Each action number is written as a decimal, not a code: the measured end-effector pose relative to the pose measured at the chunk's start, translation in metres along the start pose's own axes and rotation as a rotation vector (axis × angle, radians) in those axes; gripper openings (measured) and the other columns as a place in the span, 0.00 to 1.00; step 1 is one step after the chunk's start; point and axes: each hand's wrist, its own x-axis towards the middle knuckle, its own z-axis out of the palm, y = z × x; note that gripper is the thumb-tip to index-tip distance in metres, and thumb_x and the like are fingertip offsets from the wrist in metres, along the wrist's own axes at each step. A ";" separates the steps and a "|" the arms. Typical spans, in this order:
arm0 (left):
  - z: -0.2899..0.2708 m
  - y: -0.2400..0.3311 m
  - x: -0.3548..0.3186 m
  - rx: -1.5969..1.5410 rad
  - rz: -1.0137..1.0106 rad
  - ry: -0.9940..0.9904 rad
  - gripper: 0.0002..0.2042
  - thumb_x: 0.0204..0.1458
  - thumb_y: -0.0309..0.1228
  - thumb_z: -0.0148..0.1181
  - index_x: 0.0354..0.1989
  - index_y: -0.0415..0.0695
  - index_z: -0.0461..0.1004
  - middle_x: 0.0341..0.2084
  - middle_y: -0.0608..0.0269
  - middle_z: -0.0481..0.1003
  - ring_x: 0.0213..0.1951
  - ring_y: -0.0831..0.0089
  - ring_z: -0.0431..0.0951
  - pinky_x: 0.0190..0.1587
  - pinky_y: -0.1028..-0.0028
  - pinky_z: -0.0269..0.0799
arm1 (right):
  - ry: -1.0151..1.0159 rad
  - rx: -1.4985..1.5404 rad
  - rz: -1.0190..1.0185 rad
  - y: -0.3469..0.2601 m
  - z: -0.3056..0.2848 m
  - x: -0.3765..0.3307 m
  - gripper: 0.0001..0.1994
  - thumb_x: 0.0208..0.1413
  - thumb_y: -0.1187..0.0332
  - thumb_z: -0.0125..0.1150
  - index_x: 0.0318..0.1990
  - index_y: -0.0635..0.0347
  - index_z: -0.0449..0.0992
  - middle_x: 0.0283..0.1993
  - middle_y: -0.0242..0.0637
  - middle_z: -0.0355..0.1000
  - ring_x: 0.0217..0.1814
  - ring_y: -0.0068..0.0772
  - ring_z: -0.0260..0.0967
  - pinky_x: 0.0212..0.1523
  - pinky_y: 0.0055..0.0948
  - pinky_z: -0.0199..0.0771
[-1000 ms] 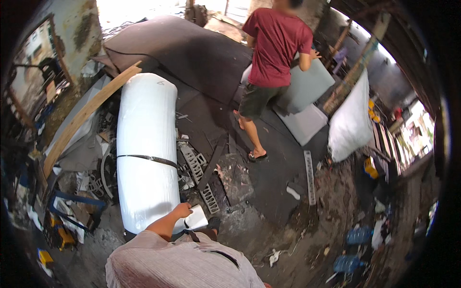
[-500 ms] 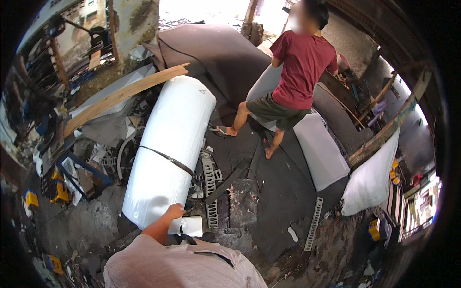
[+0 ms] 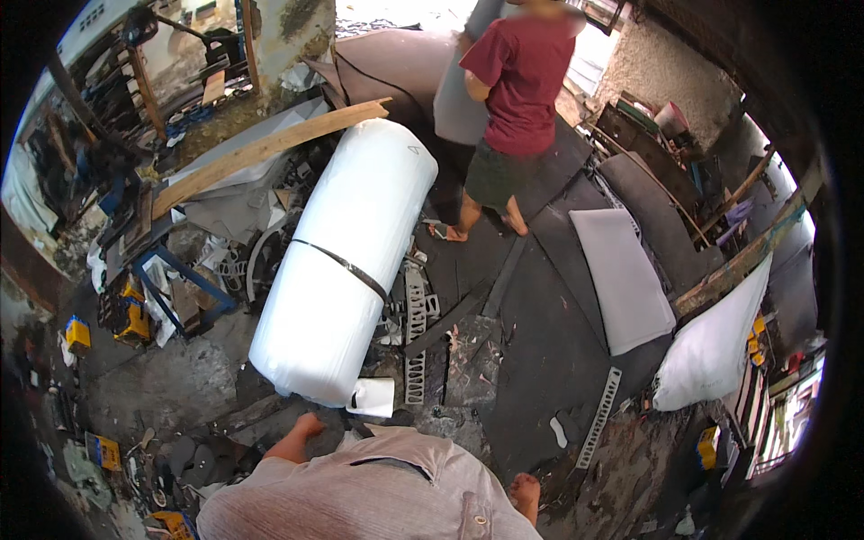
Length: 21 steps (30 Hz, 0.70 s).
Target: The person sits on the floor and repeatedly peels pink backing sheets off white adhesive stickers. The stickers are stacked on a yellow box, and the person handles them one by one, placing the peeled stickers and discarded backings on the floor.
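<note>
A big roll wrapped in white plastic (image 3: 333,315) lies slanting away from me, with a dark strap (image 3: 360,277) round its middle. Just short of its near end is my left hand (image 3: 310,425), fingers curled, apart from the roll and with nothing visible in it. My right hand (image 3: 525,490) hangs low at the right of my shirt, closed like a fist, and no object shows in it. Beside the roll's near end rests a small white piece (image 3: 373,397). A co-worker in a red shirt (image 3: 522,85) holds a grey roll (image 3: 459,103) upright at the far side.
A long wooden plank (image 3: 270,157) slopes past the roll's far end. Perforated metal strips (image 3: 416,337) lie on the dark floor, one more (image 3: 600,418) to the right. A folded grey sheet (image 3: 621,279) and a white sack (image 3: 711,360) stand at right. Scrap and a blue frame (image 3: 184,288) fill the left.
My left hand has come off the white roll and drawn back toward me. My right hand has come into view. The co-worker has stepped left, and the grey roll stands more upright.
</note>
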 end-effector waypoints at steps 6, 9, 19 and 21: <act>-0.003 0.056 0.012 -0.187 0.238 0.237 0.22 0.51 0.48 0.70 0.49 0.44 0.83 0.36 0.48 0.85 0.38 0.56 0.86 0.43 0.60 0.80 | 0.072 -0.150 -0.023 0.012 0.015 0.004 0.09 0.58 0.73 0.71 0.44 0.58 0.78 0.32 0.34 0.77 0.27 0.30 0.74 0.23 0.33 0.73; -0.011 0.067 0.014 -0.329 0.285 0.273 0.23 0.51 0.49 0.71 0.47 0.43 0.83 0.40 0.48 0.84 0.45 0.55 0.85 0.49 0.59 0.79 | -0.125 -0.680 -0.395 0.064 -0.010 0.012 0.08 0.63 0.65 0.65 0.43 0.58 0.79 0.37 0.35 0.80 0.29 0.33 0.77 0.25 0.37 0.76; 0.013 0.010 -0.017 -0.088 0.111 0.152 0.22 0.50 0.50 0.69 0.44 0.45 0.86 0.46 0.49 0.84 0.51 0.50 0.83 0.55 0.58 0.78 | -0.301 -1.579 -0.382 0.147 -0.099 0.046 0.16 0.67 0.59 0.55 0.33 0.60 0.81 0.34 0.37 0.80 0.31 0.34 0.77 0.30 0.38 0.76; 0.023 0.000 -0.022 0.011 0.076 0.131 0.21 0.50 0.49 0.69 0.42 0.45 0.87 0.46 0.50 0.84 0.50 0.51 0.84 0.54 0.58 0.79 | -0.225 -1.190 -0.186 0.130 -0.095 0.039 0.13 0.66 0.62 0.56 0.34 0.60 0.81 0.33 0.37 0.79 0.30 0.34 0.76 0.29 0.37 0.75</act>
